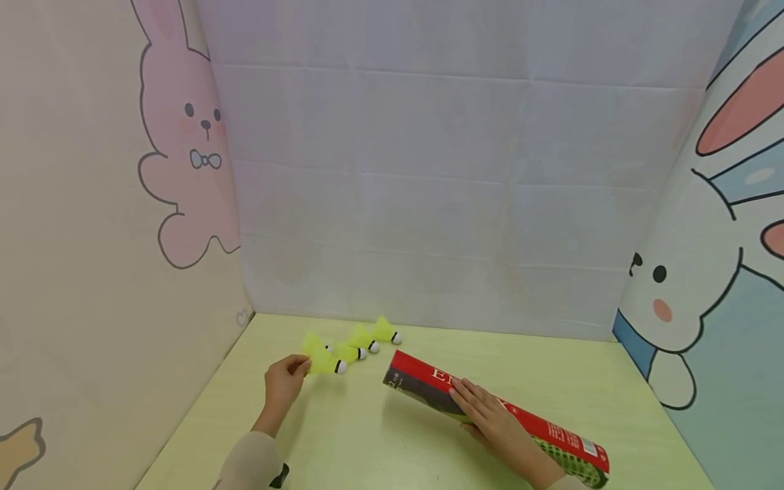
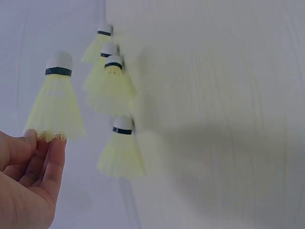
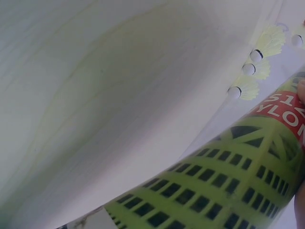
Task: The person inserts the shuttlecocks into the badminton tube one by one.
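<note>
Shuttlecocks (image 1: 361, 337), five in all with yellow skirts and white heads, are gathered around the left end of the long tube (image 1: 422, 381), and from where I stand everything can be placed by that tube. Well out to its left, a pink rabbit (image 1: 190, 150) is printed on the wall (image 1: 92, 272). Closer in on that side come a pale sleeve (image 1: 251, 463) and the left hand (image 1: 284, 381), its thumb and fingers pinched together on the skirt's edge of one shuttlecock, whose dark-banded white head points toward the tube's side of the table (image 1: 367, 449). The other four lie on the pale yellow surface, bunched near the held one; the rightmost sits just beyond the tube's left end. Then the tube itself, slanting from that end toward me on the right: red along the top with white lettering, dark grey on its near side at the left, green with a dark grid toward the right. Across its middle lies the right hand (image 1: 499, 429), clamped on it with fingers over the top and thumb at the near side. To the tube's right, a white rabbit (image 1: 680, 292) with pink inner ears is printed on the wall.
</note>
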A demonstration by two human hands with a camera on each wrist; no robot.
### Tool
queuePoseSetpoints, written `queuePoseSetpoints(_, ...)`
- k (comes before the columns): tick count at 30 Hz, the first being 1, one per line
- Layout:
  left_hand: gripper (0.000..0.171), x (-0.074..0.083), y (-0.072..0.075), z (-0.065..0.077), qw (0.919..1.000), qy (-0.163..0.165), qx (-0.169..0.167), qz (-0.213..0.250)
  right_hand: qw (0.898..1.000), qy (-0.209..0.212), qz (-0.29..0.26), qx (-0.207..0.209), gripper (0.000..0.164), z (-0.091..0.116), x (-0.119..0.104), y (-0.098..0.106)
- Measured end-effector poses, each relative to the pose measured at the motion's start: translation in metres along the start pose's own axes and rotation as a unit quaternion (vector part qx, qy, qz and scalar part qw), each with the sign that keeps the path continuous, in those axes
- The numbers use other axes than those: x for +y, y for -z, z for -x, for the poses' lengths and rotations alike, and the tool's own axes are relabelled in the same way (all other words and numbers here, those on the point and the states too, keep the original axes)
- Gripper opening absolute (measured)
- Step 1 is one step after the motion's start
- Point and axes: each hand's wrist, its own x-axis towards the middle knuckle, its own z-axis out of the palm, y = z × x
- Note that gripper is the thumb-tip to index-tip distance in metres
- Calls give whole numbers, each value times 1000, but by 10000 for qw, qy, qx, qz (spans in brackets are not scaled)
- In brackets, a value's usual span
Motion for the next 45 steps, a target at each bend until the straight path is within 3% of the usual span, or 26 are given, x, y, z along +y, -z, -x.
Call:
queuePoseSetpoints(11,12,40,-5,12,9981,-169,-131,578,9999,-85,-18,-85,63,-2,0,2)
queuePoseSetpoints(21,12,62,-16,23,9952,-488,-325,789,10000,-34,-58,-62,63,-2,1,1)
queuePoseSetpoints(36,13,78,-34,34,9888,-608,-809,1095,10000,54,-48,39,62,-7,-2,-1)
queuePoseSetpoints(45,11,83,-41,39,9868,-530,-1006,1154,9994,-92,-271,-172,63,-8,-4,1)
